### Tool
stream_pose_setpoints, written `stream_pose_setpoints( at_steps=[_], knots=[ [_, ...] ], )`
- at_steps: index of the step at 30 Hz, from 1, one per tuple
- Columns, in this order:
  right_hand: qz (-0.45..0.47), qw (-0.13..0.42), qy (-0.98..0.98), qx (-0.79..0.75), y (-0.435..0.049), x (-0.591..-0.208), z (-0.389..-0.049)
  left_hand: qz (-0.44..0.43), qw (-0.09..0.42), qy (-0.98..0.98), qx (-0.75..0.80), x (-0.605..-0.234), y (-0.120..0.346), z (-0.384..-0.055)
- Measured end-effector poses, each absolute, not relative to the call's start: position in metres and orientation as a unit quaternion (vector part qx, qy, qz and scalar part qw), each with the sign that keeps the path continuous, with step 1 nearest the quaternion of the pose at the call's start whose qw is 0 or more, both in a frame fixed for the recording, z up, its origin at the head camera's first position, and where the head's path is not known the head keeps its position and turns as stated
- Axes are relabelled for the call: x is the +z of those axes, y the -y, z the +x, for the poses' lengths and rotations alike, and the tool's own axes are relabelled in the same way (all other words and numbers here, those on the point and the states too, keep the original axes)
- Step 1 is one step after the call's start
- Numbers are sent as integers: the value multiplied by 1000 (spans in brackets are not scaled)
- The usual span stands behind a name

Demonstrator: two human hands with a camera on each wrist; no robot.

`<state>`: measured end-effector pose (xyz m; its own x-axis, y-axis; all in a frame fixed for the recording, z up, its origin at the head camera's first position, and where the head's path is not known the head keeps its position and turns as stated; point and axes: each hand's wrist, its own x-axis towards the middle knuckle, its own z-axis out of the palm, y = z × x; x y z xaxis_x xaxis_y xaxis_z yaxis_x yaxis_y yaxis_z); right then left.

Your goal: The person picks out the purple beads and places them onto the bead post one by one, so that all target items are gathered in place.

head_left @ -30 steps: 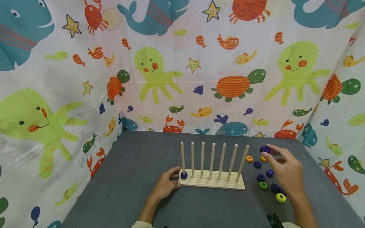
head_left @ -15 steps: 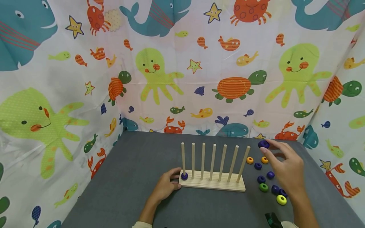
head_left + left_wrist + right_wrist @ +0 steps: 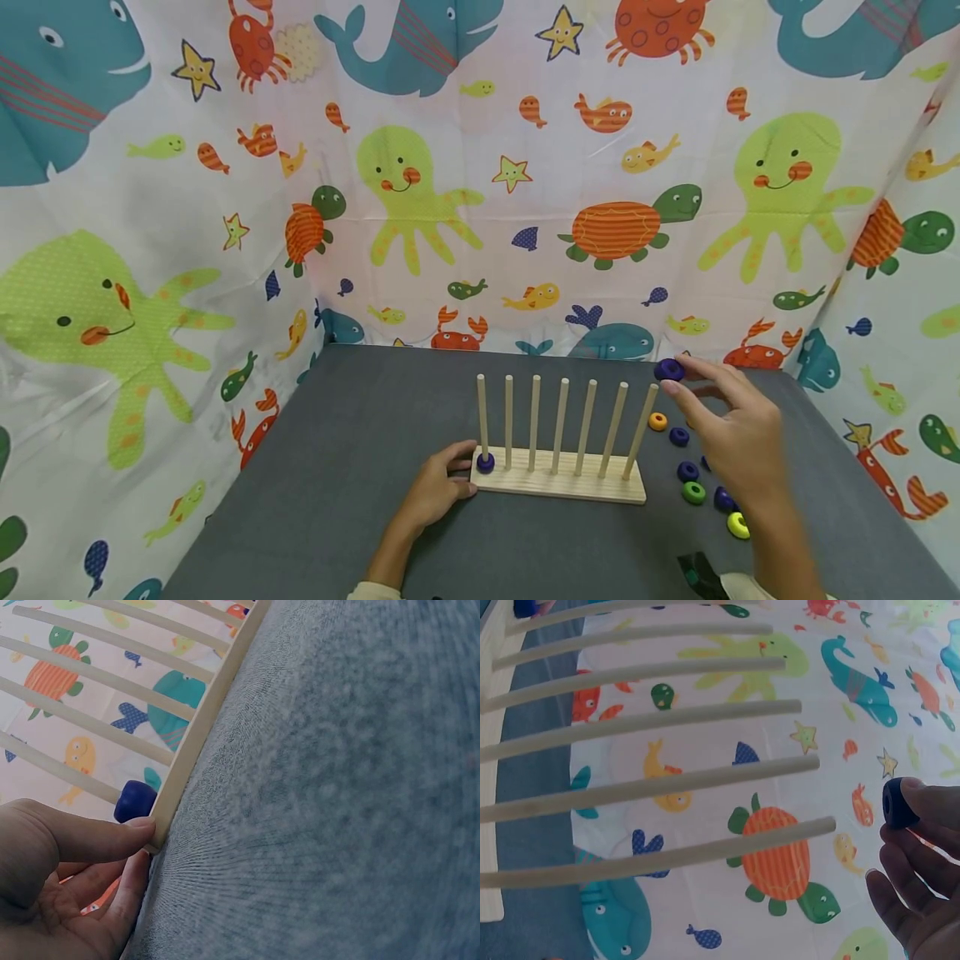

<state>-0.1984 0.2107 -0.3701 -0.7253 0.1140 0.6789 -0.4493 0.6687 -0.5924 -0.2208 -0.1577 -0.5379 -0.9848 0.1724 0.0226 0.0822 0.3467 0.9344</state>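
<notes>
A pale wooden peg board (image 3: 558, 479) with a row of several upright pegs stands on the table. My left hand (image 3: 435, 483) grips its left end, thumb at the front corner and fingers at the end edge. A purple ring bead (image 3: 485, 463) sits at the foot of the leftmost peg; the left wrist view shows this bead (image 3: 136, 801) just beyond my thumb. My right hand (image 3: 738, 425) pinches another purple bead (image 3: 670, 370) between thumb and fingers, raised near the top of the rightmost peg. In the right wrist view the held bead (image 3: 898, 804) is apart from the peg tips.
Loose beads lie right of the board: an orange one (image 3: 657, 422), a green one (image 3: 693, 492), a yellow one (image 3: 738, 525) and several purple ones (image 3: 678, 436). My right forearm partly covers them. A sea-animal curtain (image 3: 465, 192) surrounds the grey table (image 3: 337, 500).
My right hand has lifted the purple bead and carried it leftward, close to the rightmost peg's top. My left hand and the peg board stay in place.
</notes>
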Motion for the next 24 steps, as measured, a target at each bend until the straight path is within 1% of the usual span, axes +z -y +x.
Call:
stream_pose_setpoints(
  at_steps=[10, 18, 24],
  knots=[
    [138, 348, 821, 432, -186, -363, -197, 76, 44, -815, 573, -539, 158, -221],
    [181, 342, 810, 441, -167, -366, -203, 71, 48, -816, 572, -538, 157, -221],
    [219, 326, 809, 438, -152, -368, -209, 74, 41, -816, 571, -538, 157, -221]
  ],
)
